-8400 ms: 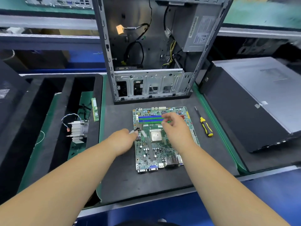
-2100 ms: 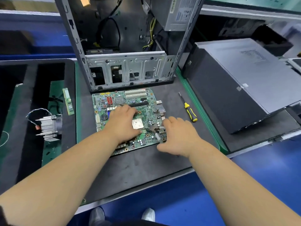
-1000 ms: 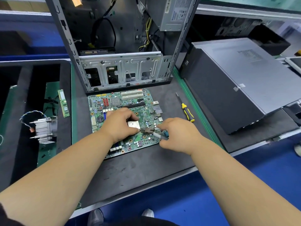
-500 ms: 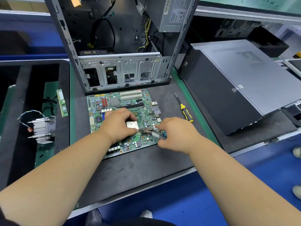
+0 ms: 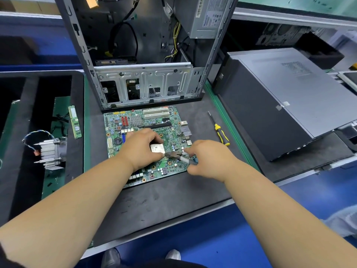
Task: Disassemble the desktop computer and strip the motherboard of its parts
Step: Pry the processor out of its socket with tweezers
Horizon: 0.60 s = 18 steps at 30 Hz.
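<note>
The green motherboard (image 5: pixel 154 120) lies flat on the dark mat in front of the open computer case (image 5: pixel 146 88). My left hand (image 5: pixel 139 149) lies over the board's middle and pinches the square silver CPU (image 5: pixel 157 148) by its edges. My right hand (image 5: pixel 208 157) grips a small metal tool with a pale handle (image 5: pixel 185 159); its tip points at the CPU's lower right corner. The CPU socket is mostly hidden under my left hand.
A yellow-and-black screwdriver (image 5: pixel 221 131) lies right of the board. A RAM stick (image 5: pixel 74 121) and a finned heatsink with fan wires (image 5: pixel 49 151) sit in the black tray on the left. A closed grey computer case (image 5: pixel 286 101) lies at the right.
Between 8.4 and 2.1 s ago the board was turned around on the mat. Over the last second both hands have stayed at the CPU, with hardly any shift.
</note>
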Each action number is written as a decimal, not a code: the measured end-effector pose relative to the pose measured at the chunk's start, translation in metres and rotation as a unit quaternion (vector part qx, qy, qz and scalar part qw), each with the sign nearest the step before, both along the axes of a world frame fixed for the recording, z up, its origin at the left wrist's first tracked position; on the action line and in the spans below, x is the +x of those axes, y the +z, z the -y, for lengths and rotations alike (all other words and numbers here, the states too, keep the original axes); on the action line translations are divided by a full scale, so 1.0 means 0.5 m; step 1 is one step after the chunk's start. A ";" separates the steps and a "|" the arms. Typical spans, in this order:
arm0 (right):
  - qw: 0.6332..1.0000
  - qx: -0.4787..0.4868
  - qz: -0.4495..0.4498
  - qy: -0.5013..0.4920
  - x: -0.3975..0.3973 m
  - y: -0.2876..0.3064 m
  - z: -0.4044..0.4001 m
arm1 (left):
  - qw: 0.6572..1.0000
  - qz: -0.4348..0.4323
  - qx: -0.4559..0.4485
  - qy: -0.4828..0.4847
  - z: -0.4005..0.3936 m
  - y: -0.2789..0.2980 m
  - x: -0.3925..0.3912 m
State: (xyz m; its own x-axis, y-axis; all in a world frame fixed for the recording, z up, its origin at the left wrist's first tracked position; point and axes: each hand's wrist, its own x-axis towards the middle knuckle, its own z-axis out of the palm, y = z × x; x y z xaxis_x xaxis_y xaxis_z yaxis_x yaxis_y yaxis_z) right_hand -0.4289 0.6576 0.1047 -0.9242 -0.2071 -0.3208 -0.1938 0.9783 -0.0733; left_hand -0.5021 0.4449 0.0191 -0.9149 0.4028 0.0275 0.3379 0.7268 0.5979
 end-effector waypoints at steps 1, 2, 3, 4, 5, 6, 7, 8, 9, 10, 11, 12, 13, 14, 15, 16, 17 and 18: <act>1.000 -0.001 0.000 0.000 0.001 0.000 0.000 | 1.000 0.003 0.006 0.002 0.000 0.001 0.000; 1.000 0.000 -0.002 0.002 0.000 -0.001 0.000 | 1.000 0.007 0.012 0.005 0.000 0.003 0.000; 1.000 0.002 -0.006 0.006 0.000 -0.001 0.002 | 1.000 0.012 0.019 0.007 0.000 0.004 0.001; 1.000 0.007 -0.011 0.010 -0.001 0.000 0.005 | 0.999 0.016 0.026 0.009 0.001 0.006 0.002; 1.000 0.013 -0.015 0.012 -0.002 0.003 0.008 | 0.999 0.020 0.033 0.008 0.001 0.008 0.003; 1.000 0.016 -0.018 0.012 -0.003 0.007 0.009 | 0.999 0.024 0.039 0.006 0.000 0.010 0.005; 1.000 0.014 -0.022 0.010 -0.004 0.009 0.008 | 0.999 0.027 0.042 0.003 0.000 0.011 0.005; 1.000 0.005 -0.026 0.004 -0.004 0.011 0.004 | 0.999 0.028 0.041 0.001 0.000 0.011 0.006; 0.999 -0.013 -0.030 -0.013 -0.001 0.011 -0.003 | 0.999 0.028 0.033 -0.003 0.001 0.013 0.005; 0.997 -0.048 -0.034 -0.043 0.002 0.012 -0.011 | 0.999 0.031 0.021 -0.006 0.002 0.015 0.004; 0.991 -0.098 -0.034 -0.085 0.006 0.012 -0.019 | 0.999 0.039 0.019 -0.006 0.004 0.020 0.004; 0.978 -0.158 -0.026 -0.132 0.010 0.010 -0.026 | 0.998 0.054 0.032 0.000 0.004 0.026 0.007; 0.959 -0.222 -0.012 -0.175 0.014 0.009 -0.030 | 0.996 0.064 0.060 0.016 0.003 0.037 0.012; 0.934 -0.286 0.003 -0.212 0.018 0.005 -0.030 | 0.994 0.052 0.091 0.040 0.000 0.048 0.020; 0.905 -0.347 0.016 -0.246 0.019 0.003 -0.026 | 0.991 0.022 0.118 0.060 -0.006 0.064 0.028; 0.874 -0.399 0.026 -0.275 0.017 -0.004 -0.017 | 0.987 0.002 0.141 0.077 -0.012 0.077 0.039; 0.844 -0.444 0.026 -0.299 0.014 -0.007 -0.008 | 0.984 0.006 0.160 0.079 -0.024 0.096 0.050; 0.816 -0.482 0.021 -0.318 0.012 -0.007 0.001 | 0.981 0.046 0.179 0.065 -0.040 0.115 0.062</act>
State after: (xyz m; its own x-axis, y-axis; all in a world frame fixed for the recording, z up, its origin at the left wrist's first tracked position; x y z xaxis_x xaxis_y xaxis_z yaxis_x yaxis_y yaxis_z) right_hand -0.4229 0.6574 0.1010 -0.9358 0.1356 -0.3255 0.3526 0.3640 -0.8621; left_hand -0.4710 0.4647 0.0766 -0.9632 0.2620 0.0606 0.1887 0.4979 0.8465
